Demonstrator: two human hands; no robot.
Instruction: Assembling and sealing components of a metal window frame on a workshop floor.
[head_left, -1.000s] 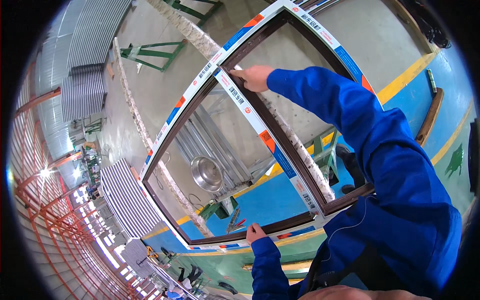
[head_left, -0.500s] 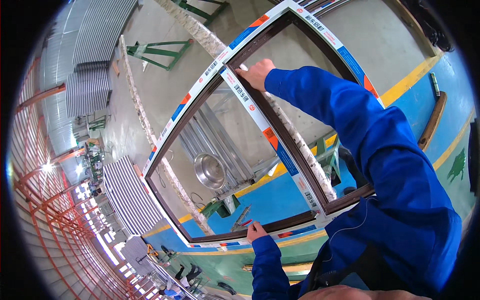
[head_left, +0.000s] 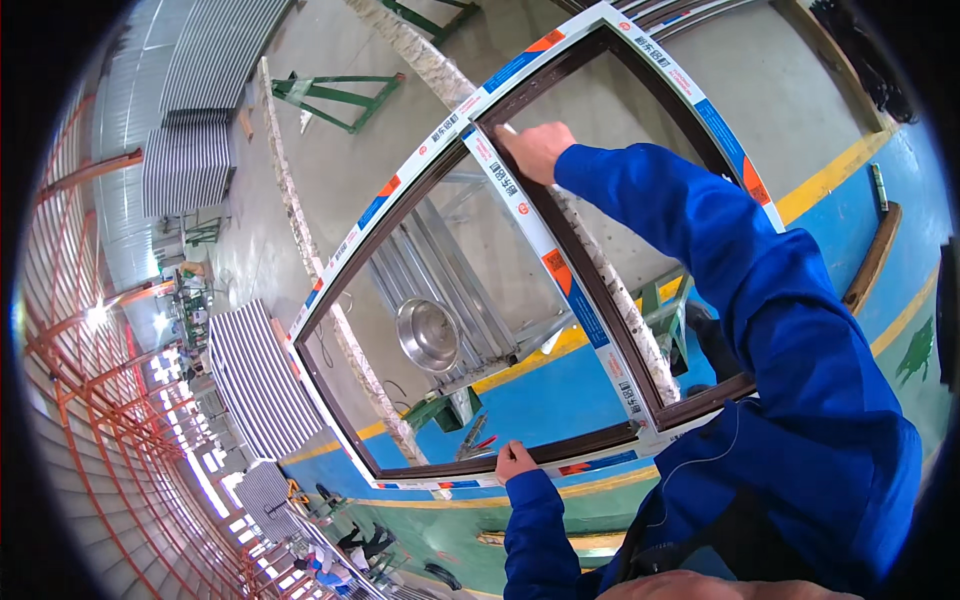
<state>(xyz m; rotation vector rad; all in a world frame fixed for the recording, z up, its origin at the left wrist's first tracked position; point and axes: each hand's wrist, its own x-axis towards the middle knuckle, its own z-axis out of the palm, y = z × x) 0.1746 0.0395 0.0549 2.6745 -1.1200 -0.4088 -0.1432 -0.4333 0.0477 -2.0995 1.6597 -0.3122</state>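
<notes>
A large window frame (head_left: 553, 265) lies across two speckled support beams, its dark brown profiles partly covered in white, blue and orange protective film. A crossbar divides it into two openings. My right arm reaches over the frame, and my right hand (head_left: 538, 150) is closed on the crossbar near its far end; its fingertips are partly hidden. At the near side, my left hand (head_left: 516, 461) is closed on the outer bar, the fingers curled over its edge. Just beyond the left hand, a small red object (head_left: 484, 443) shows through the opening, too small to name.
Below the frame are a round metal bowl (head_left: 428, 334) and long silver profiles (head_left: 452, 270). Green trestles (head_left: 335, 100) hold the speckled beams (head_left: 292, 190). Striped stacks of profiles (head_left: 262, 385) stand at left. A wooden bar (head_left: 873, 258) lies on the blue floor at right.
The view has shifted slightly, so the frame sits a little farther right in the picture. Both hands stay at about the same places on it.
</notes>
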